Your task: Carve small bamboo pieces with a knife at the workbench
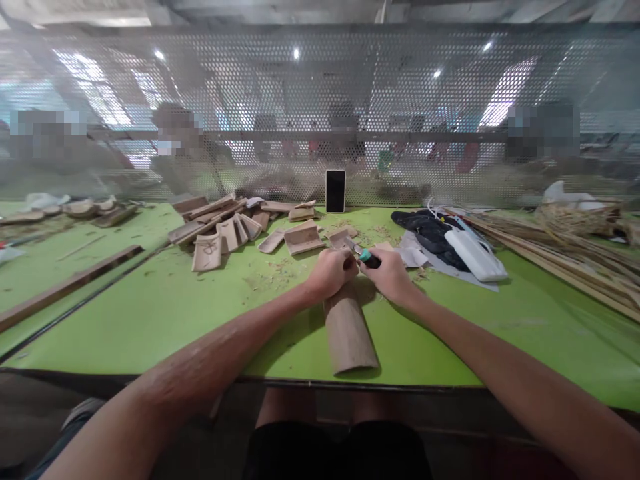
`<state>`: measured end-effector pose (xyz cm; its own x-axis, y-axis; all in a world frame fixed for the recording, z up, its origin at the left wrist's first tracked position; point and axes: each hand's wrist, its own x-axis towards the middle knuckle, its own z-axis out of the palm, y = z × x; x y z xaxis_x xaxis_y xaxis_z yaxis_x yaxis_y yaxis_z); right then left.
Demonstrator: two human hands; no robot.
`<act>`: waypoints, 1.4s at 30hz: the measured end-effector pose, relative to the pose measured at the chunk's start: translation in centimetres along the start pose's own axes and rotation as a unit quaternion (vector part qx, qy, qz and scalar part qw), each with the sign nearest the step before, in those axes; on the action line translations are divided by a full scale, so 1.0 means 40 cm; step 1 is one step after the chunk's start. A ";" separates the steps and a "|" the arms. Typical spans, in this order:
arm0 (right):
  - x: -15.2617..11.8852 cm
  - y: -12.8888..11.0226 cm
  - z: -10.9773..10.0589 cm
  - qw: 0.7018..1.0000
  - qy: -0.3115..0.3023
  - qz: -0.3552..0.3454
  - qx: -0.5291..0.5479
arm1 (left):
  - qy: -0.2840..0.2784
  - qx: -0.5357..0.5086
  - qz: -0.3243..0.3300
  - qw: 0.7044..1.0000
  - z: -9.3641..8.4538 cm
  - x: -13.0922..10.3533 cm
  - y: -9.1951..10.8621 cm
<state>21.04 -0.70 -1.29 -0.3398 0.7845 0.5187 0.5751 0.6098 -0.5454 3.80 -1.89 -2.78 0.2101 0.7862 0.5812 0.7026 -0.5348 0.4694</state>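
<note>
A curved, half-round piece of bamboo [350, 330] lies on the green table, its near end close to the front edge. My left hand [331, 272] is closed at its far end, with curled fingers; what they pinch is too small to make out. My right hand [393, 275] grips a carving knife [370, 258] with a green and black handle. Its metal blade points up and left, close beside my left fingers. Pale shavings are scattered on the table around both hands.
Curved bamboo pieces [304, 238] are piled behind and to the left. A phone [335, 191] stands upright against the mesh screen [280, 153]. Black cloth [425, 233] and a white object [475, 253] lie right, beside long strips [555, 257]. A long bar [70, 287] lies left.
</note>
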 end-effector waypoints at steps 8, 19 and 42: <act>0.003 -0.008 0.003 1.000 0.023 -0.003 -0.018 | 0.013 -0.001 0.005 1.000 0.001 -0.001 0.006; 0.003 -0.020 -0.005 0.999 0.046 -0.005 -0.022 | 0.023 -0.011 -0.014 1.000 -0.019 0.008 0.022; 0.018 0.006 -0.019 1.000 -0.023 -0.013 0.000 | 0.015 0.002 0.035 0.999 -0.012 0.015 -0.013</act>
<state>21.49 -0.07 -0.53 -0.3881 0.7724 0.5027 0.5656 0.6303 -0.5318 3.23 -1.28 -2.39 0.2380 0.7372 0.6324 0.6893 -0.5869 0.4247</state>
